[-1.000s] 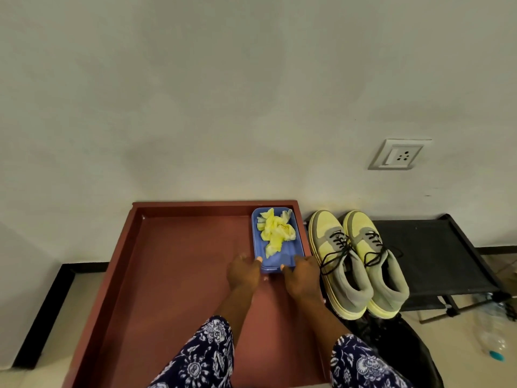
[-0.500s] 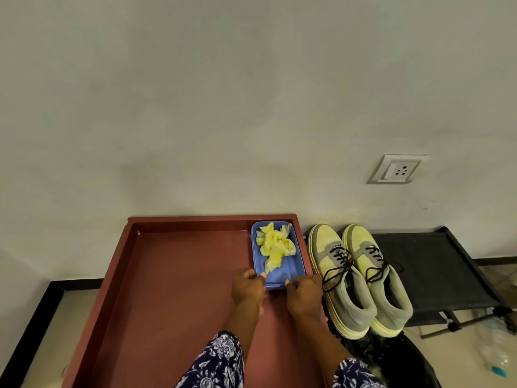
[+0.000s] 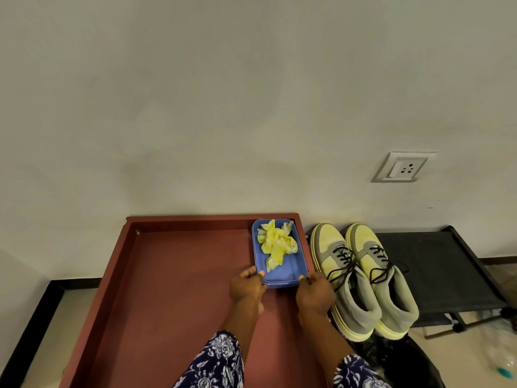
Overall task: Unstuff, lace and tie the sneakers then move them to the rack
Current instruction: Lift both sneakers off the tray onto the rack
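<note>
Two yellow-and-grey sneakers, the left one [image 3: 340, 278] and the right one [image 3: 383, 278], stand side by side on the left end of a black rack [image 3: 444, 273], toes to the wall, black laces tied. A small blue tray [image 3: 291, 271] with crumpled yellow paper stuffing [image 3: 277, 243] sits in the far right corner of a red-brown tray table [image 3: 173, 289]. My left hand [image 3: 246, 285] grips the blue tray's near left corner. My right hand [image 3: 314, 292] grips its near right corner.
A white wall with a socket plate [image 3: 402, 168] rises right behind the table and rack. Black bags [image 3: 402, 359] lie on the floor below the rack's front. A clear plastic bottle [image 3: 503, 362] lies at the far right.
The view tilted up a little, so everything sits lower in frame. Both hands stay on the blue tray's near corners; the tray hardly shifts in the corner.
</note>
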The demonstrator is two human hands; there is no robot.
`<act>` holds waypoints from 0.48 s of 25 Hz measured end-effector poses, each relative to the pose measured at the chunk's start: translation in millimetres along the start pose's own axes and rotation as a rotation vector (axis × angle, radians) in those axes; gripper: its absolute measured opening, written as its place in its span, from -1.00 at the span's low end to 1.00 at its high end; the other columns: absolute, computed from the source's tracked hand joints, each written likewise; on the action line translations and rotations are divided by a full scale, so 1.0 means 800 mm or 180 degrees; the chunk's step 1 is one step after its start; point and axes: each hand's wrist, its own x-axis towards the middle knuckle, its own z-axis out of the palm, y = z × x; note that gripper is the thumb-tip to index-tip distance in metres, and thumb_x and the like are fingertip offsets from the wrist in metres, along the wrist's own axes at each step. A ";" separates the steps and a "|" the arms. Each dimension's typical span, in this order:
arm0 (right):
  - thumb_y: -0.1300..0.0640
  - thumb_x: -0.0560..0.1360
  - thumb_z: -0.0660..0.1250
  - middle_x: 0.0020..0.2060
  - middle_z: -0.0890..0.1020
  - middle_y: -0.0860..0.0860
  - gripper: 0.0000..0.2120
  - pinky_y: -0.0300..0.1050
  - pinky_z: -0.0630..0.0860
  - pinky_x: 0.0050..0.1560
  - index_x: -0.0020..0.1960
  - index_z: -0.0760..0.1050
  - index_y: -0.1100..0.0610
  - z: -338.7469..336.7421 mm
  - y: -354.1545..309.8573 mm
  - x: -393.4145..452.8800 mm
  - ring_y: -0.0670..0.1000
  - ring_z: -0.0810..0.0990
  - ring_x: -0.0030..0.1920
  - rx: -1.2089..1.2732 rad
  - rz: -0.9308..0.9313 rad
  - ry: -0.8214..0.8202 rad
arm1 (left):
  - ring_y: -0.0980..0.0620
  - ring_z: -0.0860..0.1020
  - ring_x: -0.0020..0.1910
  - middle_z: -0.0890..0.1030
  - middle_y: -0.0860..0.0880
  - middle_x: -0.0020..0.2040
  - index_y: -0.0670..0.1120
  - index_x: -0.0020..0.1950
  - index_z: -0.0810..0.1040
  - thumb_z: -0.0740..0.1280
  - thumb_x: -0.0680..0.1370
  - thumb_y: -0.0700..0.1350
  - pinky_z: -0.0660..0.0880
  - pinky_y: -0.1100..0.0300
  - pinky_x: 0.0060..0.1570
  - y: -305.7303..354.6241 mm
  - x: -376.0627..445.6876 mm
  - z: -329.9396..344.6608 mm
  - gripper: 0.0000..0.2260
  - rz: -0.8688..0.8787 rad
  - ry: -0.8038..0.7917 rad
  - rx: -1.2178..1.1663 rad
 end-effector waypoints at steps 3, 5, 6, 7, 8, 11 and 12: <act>0.28 0.48 0.31 0.04 0.61 0.29 -0.78 -0.04 0.39 0.13 0.09 0.55 0.34 -0.001 0.000 -0.002 0.25 0.53 0.14 -0.0132 -0.0113 0.0003 | 0.06 0.47 -0.30 0.53 -0.07 -0.18 -0.31 0.22 0.47 0.27 0.52 -0.38 0.45 0.41 -0.58 -0.005 0.006 -0.001 -0.73 -0.0010 -0.0051 0.0046; 0.31 0.48 0.30 0.02 0.62 0.29 -0.81 -0.06 0.42 0.10 0.04 0.57 0.36 -0.004 -0.003 -0.002 0.25 0.55 0.11 -0.0213 -0.0193 0.0011 | 0.09 0.44 -0.34 0.50 -0.02 -0.25 -0.31 0.20 0.47 0.26 0.52 -0.39 0.42 0.41 -0.60 -0.008 0.009 -0.001 -0.75 -0.0022 -0.0055 0.0055; 0.32 0.47 0.30 0.00 0.63 0.29 -0.84 -0.07 0.43 0.06 0.00 0.59 0.37 -0.005 -0.004 0.000 0.25 0.56 0.08 -0.0267 -0.0249 0.0005 | 0.09 0.44 -0.34 0.50 -0.02 -0.26 -0.31 0.19 0.48 0.27 0.51 -0.39 0.42 0.40 -0.60 -0.007 0.009 -0.001 -0.75 -0.0035 -0.0039 0.0039; 0.33 0.47 0.29 -0.03 0.64 0.29 -0.85 -0.08 0.44 0.02 -0.04 0.60 0.38 -0.006 -0.006 0.001 0.25 0.57 0.05 -0.0343 -0.0289 -0.0022 | 0.08 0.44 -0.34 0.50 -0.02 -0.27 -0.31 0.18 0.48 0.28 0.51 -0.39 0.44 0.38 -0.59 -0.008 0.011 -0.002 -0.76 -0.0055 -0.0051 -0.0010; 0.34 0.47 0.29 -0.05 0.64 0.29 -0.86 -0.09 0.45 -0.01 -0.08 0.60 0.38 -0.006 -0.007 0.001 0.25 0.58 0.03 -0.0429 -0.0320 -0.0062 | 0.08 0.45 -0.35 0.51 -0.04 -0.27 -0.31 0.17 0.49 0.29 0.50 -0.39 0.46 0.36 -0.56 -0.006 0.012 -0.002 -0.76 -0.0081 -0.0042 -0.0042; 0.32 0.48 0.28 -0.07 0.64 0.29 -0.85 -0.12 0.45 -0.06 -0.10 0.59 0.39 -0.010 -0.012 0.001 0.24 0.59 0.02 -0.0599 -0.0378 -0.0182 | -0.02 0.53 -0.30 0.60 -0.16 -0.14 -0.30 0.15 0.53 0.34 0.48 -0.35 0.56 0.24 -0.39 -0.004 0.014 -0.001 -0.75 0.0059 0.0056 0.0217; 0.32 0.48 0.28 -0.06 0.64 0.28 -0.85 -0.13 0.44 -0.07 -0.08 0.59 0.39 -0.012 -0.013 0.001 0.23 0.59 0.02 -0.0646 -0.0415 -0.0231 | -0.10 0.58 -0.21 0.62 -0.21 -0.05 -0.29 0.16 0.54 0.36 0.47 -0.32 0.61 0.13 -0.24 -0.004 0.014 -0.001 -0.74 0.0176 0.0100 0.0452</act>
